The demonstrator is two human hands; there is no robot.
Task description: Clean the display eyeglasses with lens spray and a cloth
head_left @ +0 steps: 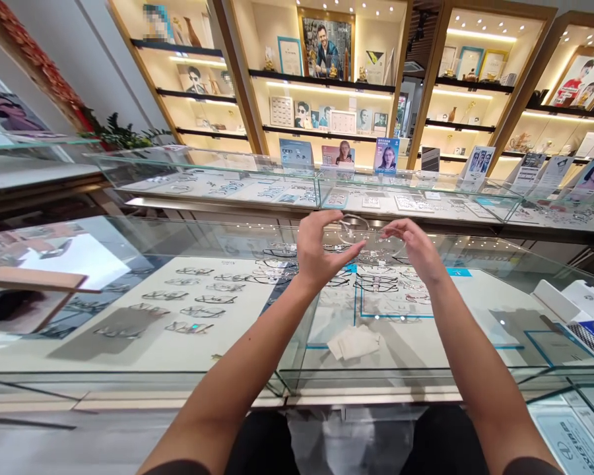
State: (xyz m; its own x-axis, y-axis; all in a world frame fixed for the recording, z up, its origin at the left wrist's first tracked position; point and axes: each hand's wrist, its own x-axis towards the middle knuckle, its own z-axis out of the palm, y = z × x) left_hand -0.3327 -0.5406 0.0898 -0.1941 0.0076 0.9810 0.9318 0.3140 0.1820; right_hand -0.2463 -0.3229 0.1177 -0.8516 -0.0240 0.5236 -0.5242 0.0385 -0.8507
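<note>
My left hand (319, 247) is raised over the glass counter, its thumb and fingers curved round one side of a pair of eyeglasses (352, 228). These have a thin, pale rim and clear lenses. At the other side of the eyeglasses my right hand (416, 247) has its fingers bent inward against the frame; its thumb is mostly hidden. Below the hands a folded off-white cloth (354, 343) lies on the counter. Behind and under the eyeglasses, several dark-framed glasses (376, 284) sit in the display.
The glass counter (297, 382) spans the front, with rows of spectacle frames (210, 299) at left. An open white box (569, 300) stands at right. Across the aisle are another glass showcase (218, 188) and lit shelves (327, 82) with pictures. A wooden-edged mirror (34, 280) is at far left.
</note>
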